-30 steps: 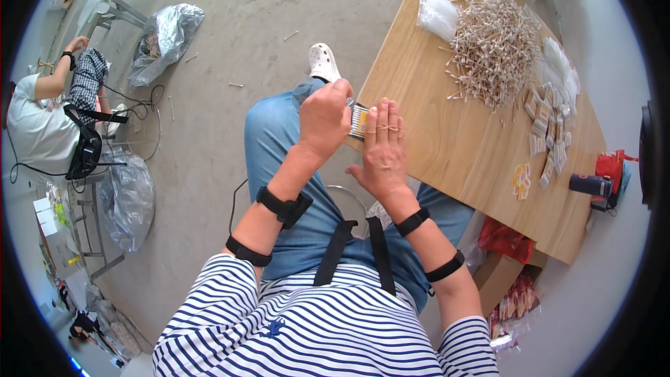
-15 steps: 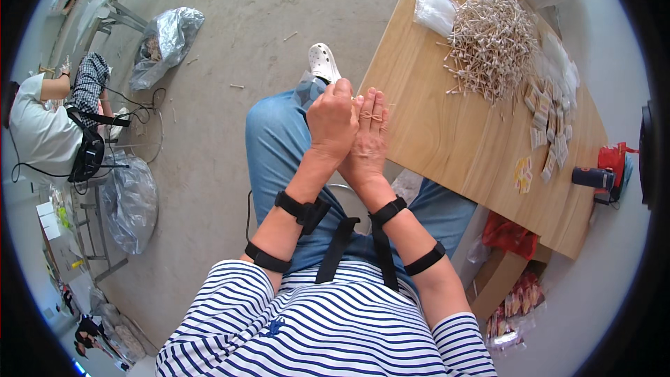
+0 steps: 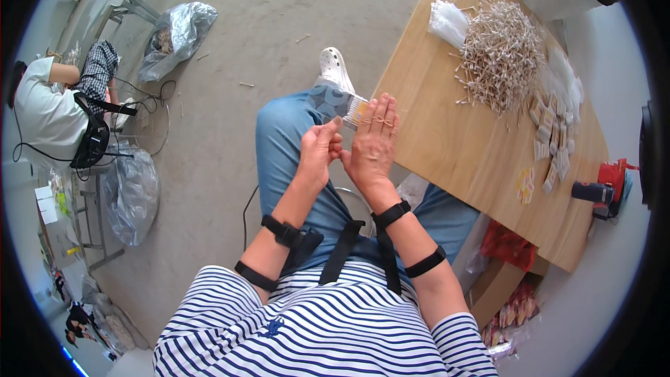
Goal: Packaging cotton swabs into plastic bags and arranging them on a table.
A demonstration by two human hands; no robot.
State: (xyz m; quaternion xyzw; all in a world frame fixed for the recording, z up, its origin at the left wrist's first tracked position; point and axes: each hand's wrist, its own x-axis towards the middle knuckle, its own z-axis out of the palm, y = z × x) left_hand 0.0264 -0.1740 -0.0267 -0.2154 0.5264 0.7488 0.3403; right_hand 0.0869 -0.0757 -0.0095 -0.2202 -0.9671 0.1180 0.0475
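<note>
A clear plastic bag (image 3: pixel 329 103) with a grey pattern and a row of white-tipped cotton swabs (image 3: pixel 354 109) at its right end is between my hands, above my left knee. My left hand (image 3: pixel 321 148) is closed, its fingers curled and its thumb up at the bag's lower edge. Stretched out nearly straight, the fingers of my right hand (image 3: pixel 374 141) lie flat against the swab end, with the back of the hand showing. A thin brown band circles those fingers. What lies behind the right palm is hidden.
On the wooden table (image 3: pixel 447 126) at the right lie a heap of loose cotton swabs (image 3: pixel 504 52), clear bags (image 3: pixel 448 22), packed swab bundles (image 3: pixel 551 132) and yellow labels (image 3: pixel 525 185). A cardboard box (image 3: pixel 494 283) stands below. Another person (image 3: pixel 52 119) sits far left near plastic sacks (image 3: pixel 132 192).
My left hand has come off the right hand and moved down and left. The bag's swab end now shows between them. The whole view has shifted slightly.
</note>
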